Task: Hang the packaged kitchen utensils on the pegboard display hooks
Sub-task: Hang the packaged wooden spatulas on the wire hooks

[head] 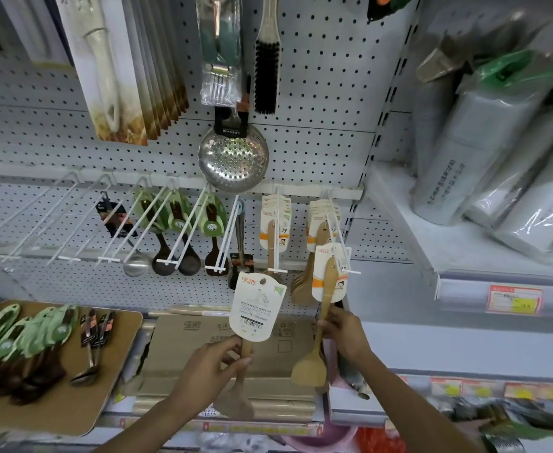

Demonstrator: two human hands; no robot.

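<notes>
Wooden spatulas fill both hands low in the frame. The left hand [217,362] pinches the handle of one spatula [245,371], its white card [258,307] turned back-side out with a barcode, held upright in front of the pegboard [317,76] and not on any hook. The right hand [345,336] curls around the handle of a second spatula [317,348] whose orange-striped card [330,273] hangs at the tip of a white hook [342,237] right of centre. More of the same spatulas hang behind it and on the neighbouring hook. A steel skimmer [234,156] hangs above. At lower left, green-carded dark spoons [23,348] lie on a brown tray [105,397]; a flat cardboard box [186,341] sits beneath the hands.
</notes>
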